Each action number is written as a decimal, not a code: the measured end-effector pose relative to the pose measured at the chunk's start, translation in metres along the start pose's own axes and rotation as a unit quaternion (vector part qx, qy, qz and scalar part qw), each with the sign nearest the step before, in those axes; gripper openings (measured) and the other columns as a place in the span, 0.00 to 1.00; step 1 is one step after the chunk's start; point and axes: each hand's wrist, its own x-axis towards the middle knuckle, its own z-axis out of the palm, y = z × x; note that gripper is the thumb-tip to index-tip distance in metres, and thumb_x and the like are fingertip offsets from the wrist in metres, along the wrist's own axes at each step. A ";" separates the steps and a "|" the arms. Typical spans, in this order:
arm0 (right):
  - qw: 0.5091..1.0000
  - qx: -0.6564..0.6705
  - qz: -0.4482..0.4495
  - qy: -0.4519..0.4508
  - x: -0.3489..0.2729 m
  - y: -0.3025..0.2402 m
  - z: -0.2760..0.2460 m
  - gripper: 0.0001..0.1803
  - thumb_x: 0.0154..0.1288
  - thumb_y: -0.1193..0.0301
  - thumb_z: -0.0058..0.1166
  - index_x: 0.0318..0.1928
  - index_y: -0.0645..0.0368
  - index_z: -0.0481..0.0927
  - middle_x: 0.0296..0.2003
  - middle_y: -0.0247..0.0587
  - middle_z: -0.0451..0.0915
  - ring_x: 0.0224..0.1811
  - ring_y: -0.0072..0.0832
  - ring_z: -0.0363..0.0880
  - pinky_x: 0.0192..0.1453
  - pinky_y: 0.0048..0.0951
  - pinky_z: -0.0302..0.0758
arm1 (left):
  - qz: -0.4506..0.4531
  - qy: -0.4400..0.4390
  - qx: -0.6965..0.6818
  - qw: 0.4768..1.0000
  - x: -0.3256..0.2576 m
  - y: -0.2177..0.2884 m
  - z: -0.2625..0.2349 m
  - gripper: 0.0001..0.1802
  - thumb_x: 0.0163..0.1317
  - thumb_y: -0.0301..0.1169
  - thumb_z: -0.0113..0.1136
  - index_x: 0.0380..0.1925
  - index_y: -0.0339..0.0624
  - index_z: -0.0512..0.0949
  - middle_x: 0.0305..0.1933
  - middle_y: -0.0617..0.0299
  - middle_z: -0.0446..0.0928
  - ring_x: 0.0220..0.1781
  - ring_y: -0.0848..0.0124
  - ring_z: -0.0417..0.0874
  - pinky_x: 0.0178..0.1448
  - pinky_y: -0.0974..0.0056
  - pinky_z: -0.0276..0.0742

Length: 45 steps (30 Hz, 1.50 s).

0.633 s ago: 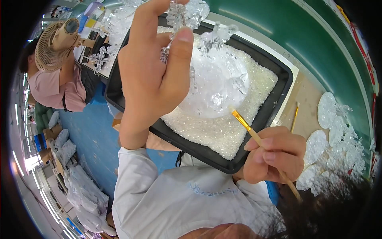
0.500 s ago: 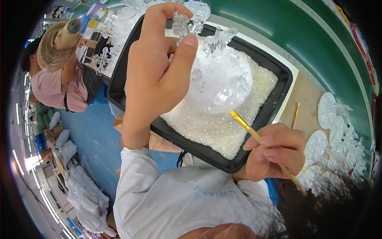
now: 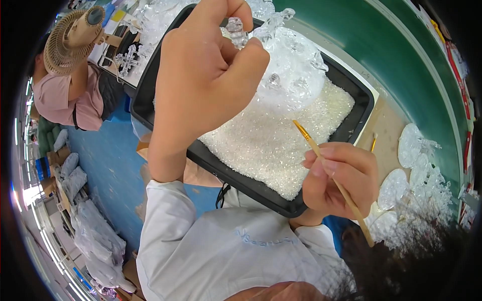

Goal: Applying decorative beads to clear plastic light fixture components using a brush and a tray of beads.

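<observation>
My left hand (image 3: 206, 75) pinches a clear, transparent figure-like part by its knobbly top, thumb and forefinger closed on it. A round whitish disc (image 3: 293, 75) with clear raised bits hangs tilted beside those fingers and looks joined to the pinched part. Beneath both lies a black tray (image 3: 346, 80) filled with glittering clear granules (image 3: 261, 150). A thin paintbrush (image 3: 334, 180) with a wooden handle and a gold ferrule is held in my right hand (image 3: 346, 175), its fingers closed around the handle. The brush tip points up toward the disc's lower edge, a small gap away.
Several clear discs and figures (image 3: 422, 175) lie on the brown surface to the right, near another brush (image 3: 374, 143). More clear pieces (image 3: 155, 25) cover the table beyond the tray. A beige fan (image 3: 70, 45) and a seated person in pink (image 3: 70, 100) are at the left.
My left hand has tilted the disc and moved it farther away, up from the brush tip. My right hand with the paintbrush has shifted slightly left; the tip has gone a little farther out.
</observation>
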 end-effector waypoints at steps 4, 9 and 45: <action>0.999 -0.009 -0.048 -0.010 0.003 0.005 0.005 0.12 0.55 0.89 0.62 0.39 0.67 0.78 0.35 0.56 0.80 0.27 0.34 0.87 0.30 0.26 0.87 | -0.018 0.013 -0.016 1.000 0.003 -0.003 0.003 0.05 0.60 0.18 0.56 0.33 0.40 0.73 0.18 0.75 0.67 0.19 0.88 0.63 0.22 0.76 0.55; 0.999 -0.011 -0.045 0.009 0.003 0.010 0.014 0.16 0.43 0.89 0.67 0.37 0.69 0.84 0.33 0.55 0.83 0.28 0.39 0.87 0.31 0.29 0.85 | 0.044 0.067 0.053 0.995 -0.001 -0.011 0.012 0.04 0.59 0.18 0.56 0.32 0.38 0.74 0.19 0.74 0.68 0.19 0.88 0.63 0.22 0.76 0.55; 0.996 0.030 -0.048 -0.062 0.006 0.003 0.012 0.14 0.48 0.92 0.65 0.36 0.70 0.82 0.34 0.60 0.84 0.31 0.42 0.89 0.35 0.31 0.89 | 0.032 0.032 0.045 0.998 0.000 -0.010 0.003 0.03 0.60 0.20 0.59 0.32 0.39 0.77 0.16 0.77 0.69 0.16 0.90 0.63 0.21 0.76 0.53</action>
